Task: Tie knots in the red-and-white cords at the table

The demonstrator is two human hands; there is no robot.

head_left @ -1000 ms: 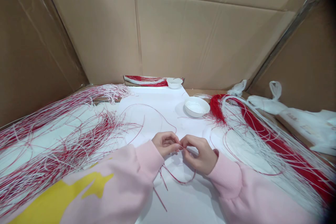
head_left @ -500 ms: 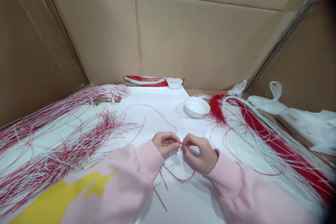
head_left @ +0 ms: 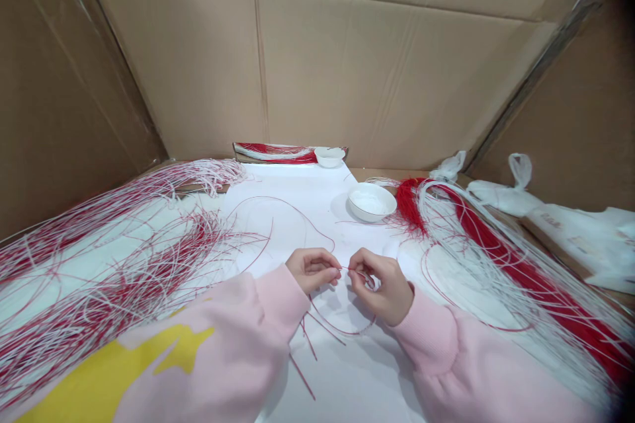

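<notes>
the left hand (head_left: 312, 271) and right hand (head_left: 381, 294) hover close together just above a white paper sheet (head_left: 292, 185), with a thin red strand (head_left: 354, 269) running between them. the right fingers (head_left: 361, 264) are pinched together on the strand, while the left fingers (head_left: 330, 271) are curled just beside its end, and i cannot tell if they grip it. a red loop (head_left: 342, 330) hangs below the hands onto the paper. pink sleeves (head_left: 426, 337) come in from both sides, and a yellow star print (head_left: 183, 350) shows on the front of the top. large sheaves of red and white strands (head_left: 114, 258) cover the left of the bench, and more (head_left: 516, 258) lie on the right, beside a white plastic bag (head_left: 570, 231). further back sit a white bowl (head_left: 371, 201) and a smaller white bowl (head_left: 329, 156), next to a small bunch of red and white strands (head_left: 272, 153). tall cardboard walls (head_left: 377, 66) enclose the bench (head_left: 377, 174) on three sides.
</notes>
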